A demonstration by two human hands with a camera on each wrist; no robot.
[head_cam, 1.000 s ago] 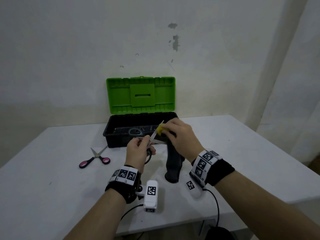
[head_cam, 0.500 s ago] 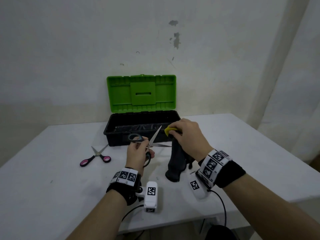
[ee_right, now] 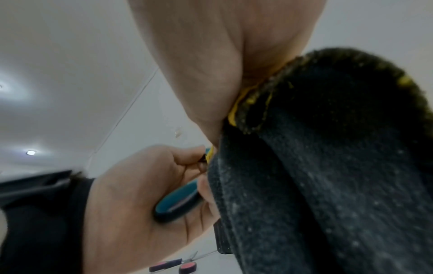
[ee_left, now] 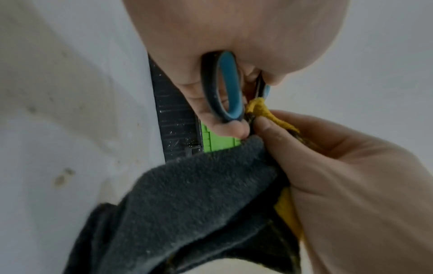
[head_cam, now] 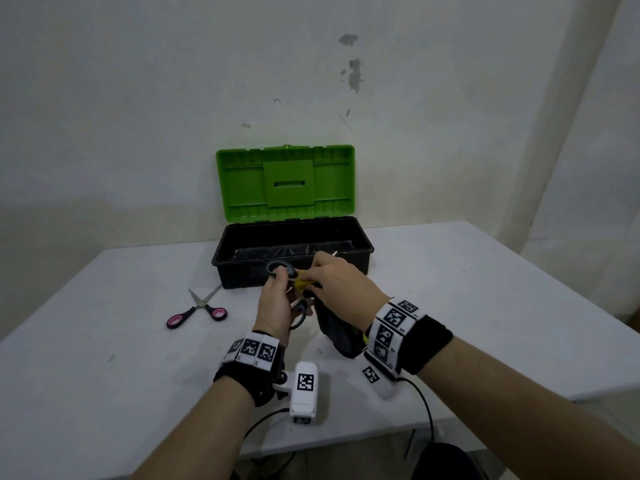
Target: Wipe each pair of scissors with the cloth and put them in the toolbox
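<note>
Over white table [head_cam: 104, 358], left hand [head_cam: 275, 306] grips blue-handled scissors [ee_left: 225, 87]; right hand [head_cam: 343, 289] pinches cloth [ee_left: 199, 200] on them.

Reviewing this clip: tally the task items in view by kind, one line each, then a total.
Scissors: 2, the blue-handled pair held in the left hand, and the pink-handled pair lying on the table.
Cloth: 1, dark grey and yellow, gripped by the right hand.
Toolbox: 1, black with a green lid, open.
Total: 4
</note>
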